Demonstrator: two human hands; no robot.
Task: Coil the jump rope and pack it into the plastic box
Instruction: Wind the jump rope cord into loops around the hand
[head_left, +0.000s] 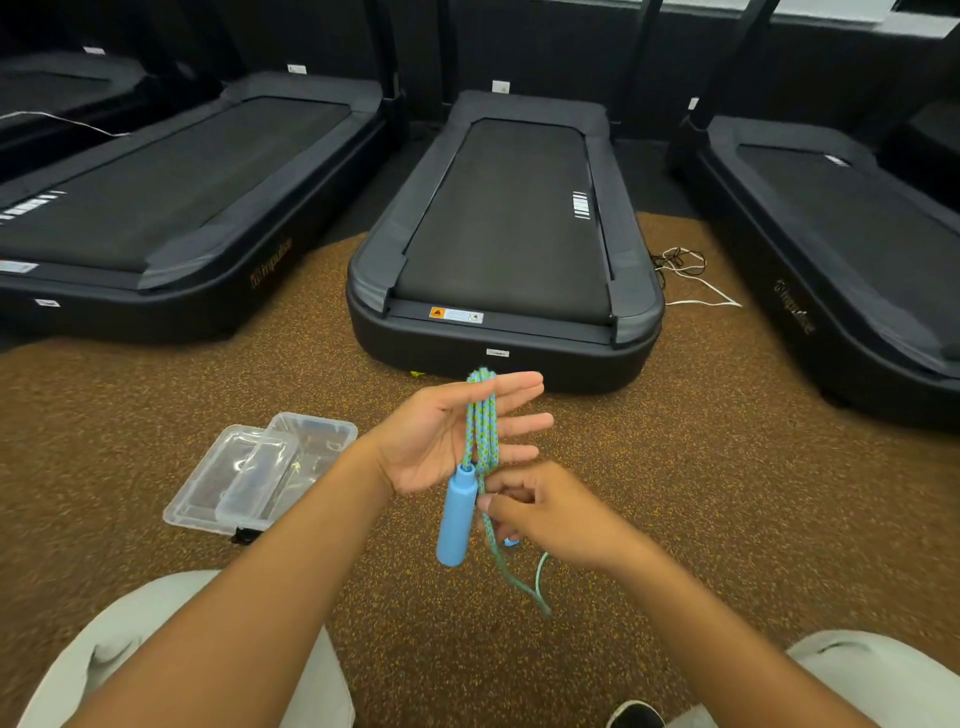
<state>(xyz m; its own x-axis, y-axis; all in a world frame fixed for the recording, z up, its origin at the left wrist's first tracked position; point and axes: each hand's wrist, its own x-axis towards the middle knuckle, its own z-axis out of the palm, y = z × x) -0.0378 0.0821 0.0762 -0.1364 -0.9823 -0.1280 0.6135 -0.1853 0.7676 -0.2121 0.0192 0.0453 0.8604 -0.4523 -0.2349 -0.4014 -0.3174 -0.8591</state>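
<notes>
Head cam: left hand (447, 436) is held palm-up w/ fingers straight and spread, the jump rope (483, 421) looped over them in several strands; one blue handle (456, 514) hangs below the palm. Right hand (545, 509) pinches a strand just under it (slack trails down). Clear plastic box (270, 473) sits on the carpet (182, 395) left of the hands, lid (208, 483) beside it, near a treadmill (504, 234).
</notes>
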